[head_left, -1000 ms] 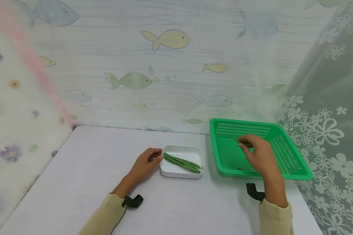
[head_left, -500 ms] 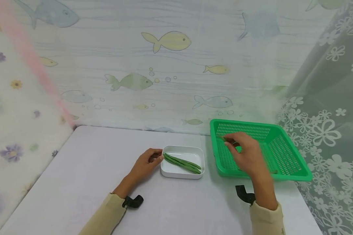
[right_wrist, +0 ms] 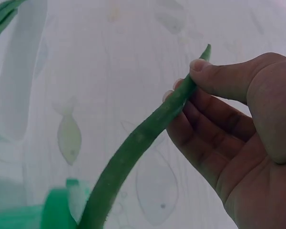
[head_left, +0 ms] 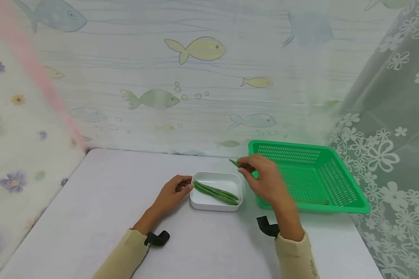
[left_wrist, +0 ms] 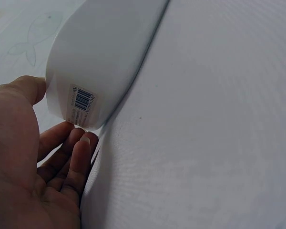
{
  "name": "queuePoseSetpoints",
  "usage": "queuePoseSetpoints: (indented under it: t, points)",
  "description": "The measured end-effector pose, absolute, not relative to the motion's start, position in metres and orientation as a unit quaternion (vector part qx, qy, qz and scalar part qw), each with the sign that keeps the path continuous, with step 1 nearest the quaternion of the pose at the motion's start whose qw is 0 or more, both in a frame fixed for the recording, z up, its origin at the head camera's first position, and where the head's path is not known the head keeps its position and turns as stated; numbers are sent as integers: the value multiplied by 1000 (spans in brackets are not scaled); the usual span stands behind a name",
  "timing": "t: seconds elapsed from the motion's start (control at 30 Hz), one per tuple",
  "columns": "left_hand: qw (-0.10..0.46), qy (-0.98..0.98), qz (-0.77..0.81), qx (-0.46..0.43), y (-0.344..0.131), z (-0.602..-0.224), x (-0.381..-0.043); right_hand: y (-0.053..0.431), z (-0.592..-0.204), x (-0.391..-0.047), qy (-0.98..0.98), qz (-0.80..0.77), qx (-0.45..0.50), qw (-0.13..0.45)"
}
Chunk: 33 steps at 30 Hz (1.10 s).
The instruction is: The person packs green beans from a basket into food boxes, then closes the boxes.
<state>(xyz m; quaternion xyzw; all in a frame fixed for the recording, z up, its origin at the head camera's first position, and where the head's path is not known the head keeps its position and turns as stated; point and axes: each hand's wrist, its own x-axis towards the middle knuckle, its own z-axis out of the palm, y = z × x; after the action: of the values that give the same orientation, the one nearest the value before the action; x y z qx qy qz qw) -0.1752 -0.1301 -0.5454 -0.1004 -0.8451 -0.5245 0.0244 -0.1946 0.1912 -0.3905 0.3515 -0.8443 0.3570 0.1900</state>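
In the right wrist view, a long green bean is pinched near its tapered tip between the thumb and fingers of my right hand. That hand is over the left edge of the green basket, right of the white dish. Several green beans lie together slantwise in the small white dish. My left hand holds the dish at its left end, thumb at the rim and curled fingertips at the corner. A barcode sticker shows on the dish's end wall.
The green slotted basket stands at the table's right, with a green bean inside near its front wall. A white cloth covers the table. Behind it hangs a fish-print curtain, with a floral lace curtain on the right.
My right hand has moved left, from over the middle of the basket to its left edge, carrying the pinched bean. My left hand and the dish have stayed in place.
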Motion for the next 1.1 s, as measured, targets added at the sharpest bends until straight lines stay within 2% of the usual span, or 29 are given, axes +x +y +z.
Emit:
queuePoseSetpoints:
  t: [0.37, 0.83, 1.1]
  points:
    - [24, -851, -516, -97, -132, -546, -178, 162, -390, -193, -813, 411, 380, 162]
    - [27, -851, -515, -99, -131, -547, -178, 126, -436, -205, -815, 422, 365, 154]
    - [26, -847, -521, -103, -130, -545, -177, 115, -454, -208, -840, 394, 356, 111]
